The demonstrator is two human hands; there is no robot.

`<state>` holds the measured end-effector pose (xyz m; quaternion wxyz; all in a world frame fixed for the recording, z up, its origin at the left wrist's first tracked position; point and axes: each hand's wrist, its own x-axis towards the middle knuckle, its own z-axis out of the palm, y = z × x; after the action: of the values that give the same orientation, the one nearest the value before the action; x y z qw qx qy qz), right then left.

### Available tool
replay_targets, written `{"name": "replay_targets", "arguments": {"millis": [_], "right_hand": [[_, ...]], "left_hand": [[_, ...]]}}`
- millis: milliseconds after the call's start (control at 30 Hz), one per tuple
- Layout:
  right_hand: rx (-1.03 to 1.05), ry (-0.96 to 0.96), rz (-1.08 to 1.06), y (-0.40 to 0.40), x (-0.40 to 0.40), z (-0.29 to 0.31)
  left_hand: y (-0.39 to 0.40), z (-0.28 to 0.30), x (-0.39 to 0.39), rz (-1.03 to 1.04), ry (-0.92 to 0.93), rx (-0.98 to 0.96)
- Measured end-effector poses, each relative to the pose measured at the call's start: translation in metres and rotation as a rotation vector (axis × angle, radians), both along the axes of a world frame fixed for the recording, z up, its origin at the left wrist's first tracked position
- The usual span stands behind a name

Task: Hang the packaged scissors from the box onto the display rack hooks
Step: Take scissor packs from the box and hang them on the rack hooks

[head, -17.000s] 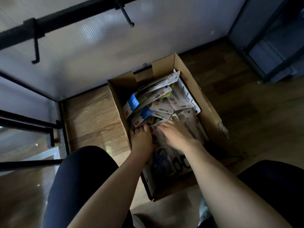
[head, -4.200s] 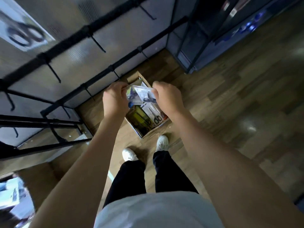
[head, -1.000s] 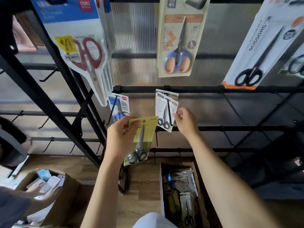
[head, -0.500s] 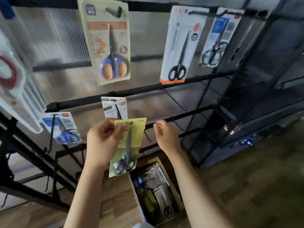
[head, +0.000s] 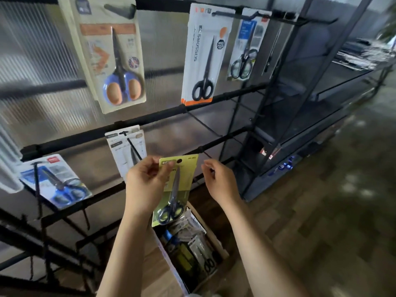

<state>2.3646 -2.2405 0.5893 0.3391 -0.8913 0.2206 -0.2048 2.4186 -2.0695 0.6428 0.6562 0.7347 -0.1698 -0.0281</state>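
**One yellow-green pack going up next, a bare hook waiting beside it**

Left hand (head: 147,185) is pinching the yellow-green scissors pack (head: 174,189) by its top left corner, thumb and fingers curled round the card edge. The pack is hanging in mid-air in front of the display rack (head: 150,120), above the open box (head: 216,243) on the floor. Right hand (head: 218,181) is holding nothing that I can make out, fingers loosely bent, fingertips just beside the tip of a bare hook (head: 206,154) on the lower bar.

Long axis is running near vertical, tilted a little with the bottom swinging left. The hang hole (head: 179,161) is sitting at the top and the dark scissor handles are pointing down toward the box, blade tips up.

My take on doing this bit well: I'd be steadying the hook tip with the right hand, bringing the hole square onto it and keeping the card face toward me. Then I'd be sliding the pack back along the wire and letting go once it's hanging freely. The hole is small, so lining it up slowly is probably beating jabbing at it.
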Motion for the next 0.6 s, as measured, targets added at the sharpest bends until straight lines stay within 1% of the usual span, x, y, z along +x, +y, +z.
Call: {"name": "replay_targets", "arguments": {"millis": [300, 500, 600], "right_hand": [[0.026, 0.073, 0.048, 0.029, 0.006, -0.017], [0.04, 0.076, 0.072, 0.015, 0.015, -0.024], [0.041, 0.088, 0.096, -0.001, 0.017, -0.029]], "left_hand": [[0.029, -0.017, 0.003, 0.072, 0.044, 0.012], [0.029, -0.01, 0.013, 0.134, 0.057, -0.058], [0.022, -0.008, 0.018, 0.096, 0.075, -0.068]]}}
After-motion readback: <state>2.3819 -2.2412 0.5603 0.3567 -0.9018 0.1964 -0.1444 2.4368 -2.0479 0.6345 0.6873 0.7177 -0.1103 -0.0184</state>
